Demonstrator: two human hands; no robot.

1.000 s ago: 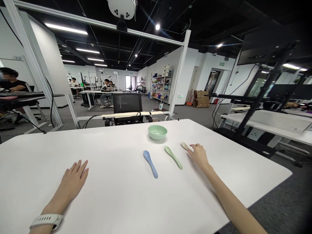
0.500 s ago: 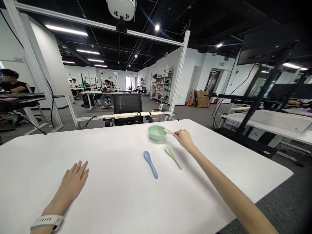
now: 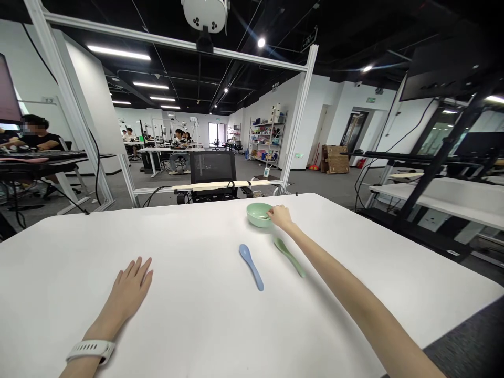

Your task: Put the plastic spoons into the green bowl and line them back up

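At the far side of the table, my right hand is closed on a pale cream spoon, at the right rim of the green bowl. The spoon's head dips inside the bowl, and my fingers hide most of its handle. A blue spoon lies on the table in front of the bowl. Beside it, nearer my right forearm, lies a green spoon. My left hand rests palm down on the left part of the table, fingers spread, holding nothing.
The white table has rounded far corners. Beyond its far edge stand a metal frame and a black mesh chair. A black stand with another desk is at the right. A person sits at a desk at far left.
My right hand has lowered the cream spoon from above the bowl's right rim into the bowl. The whole view has shifted slightly; my left hand stays resting on the table.
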